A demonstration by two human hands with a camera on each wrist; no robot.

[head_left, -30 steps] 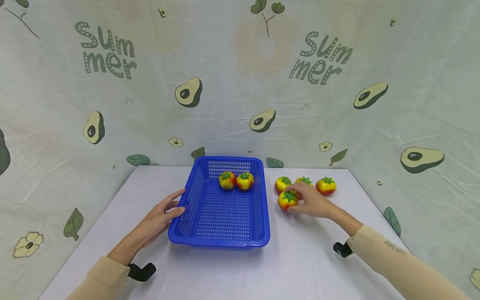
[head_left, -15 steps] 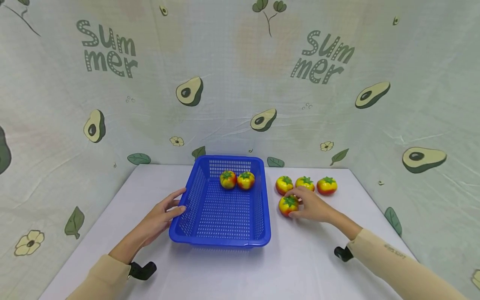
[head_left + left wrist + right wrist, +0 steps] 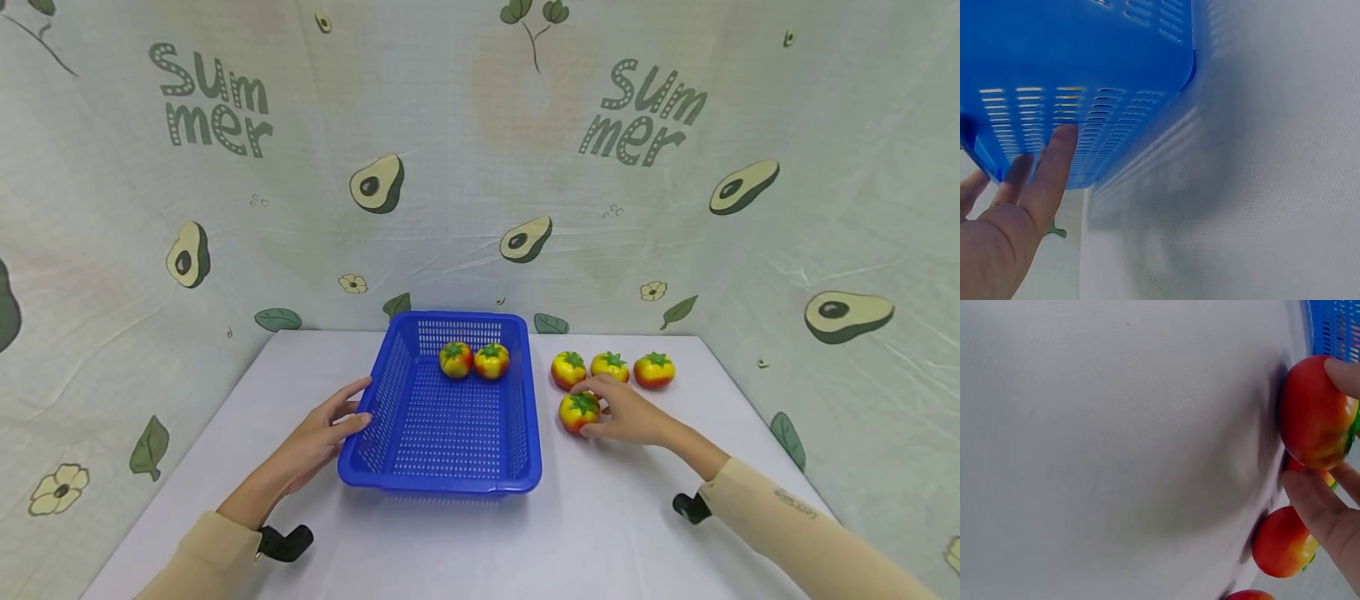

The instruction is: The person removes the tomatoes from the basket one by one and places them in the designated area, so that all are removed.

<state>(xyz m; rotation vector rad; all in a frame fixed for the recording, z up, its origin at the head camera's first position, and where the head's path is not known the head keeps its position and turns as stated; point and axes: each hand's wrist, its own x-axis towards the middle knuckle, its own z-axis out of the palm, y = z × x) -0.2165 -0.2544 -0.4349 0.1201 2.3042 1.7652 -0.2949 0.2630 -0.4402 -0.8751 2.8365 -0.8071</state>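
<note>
A blue slotted basket [image 3: 442,485] stands mid-table with two red-yellow tomatoes [image 3: 456,360] [image 3: 491,361] at its far end. My left hand [image 3: 341,417] rests straight-fingered against the basket's left wall; in the left wrist view the fingertips [image 3: 1057,156] touch that wall [image 3: 1085,62]. Right of the basket, my right hand [image 3: 611,410] curls round the near tomato [image 3: 577,411], which sits on the table. The right wrist view shows that tomato [image 3: 1313,412] pinched between a finger [image 3: 1344,375] and another finger [image 3: 1316,506].
Three more tomatoes [image 3: 568,369] [image 3: 610,365] [image 3: 654,370] sit in a row behind my right hand. The white table [image 3: 600,533] ends at a printed cloth backdrop [image 3: 480,208] on three sides. Black wrist mounts [image 3: 285,542] [image 3: 690,506] show at both sleeves.
My right hand's fingers have closed round the near tomato, which has shifted slightly toward me. The left hand and basket have not moved.
</note>
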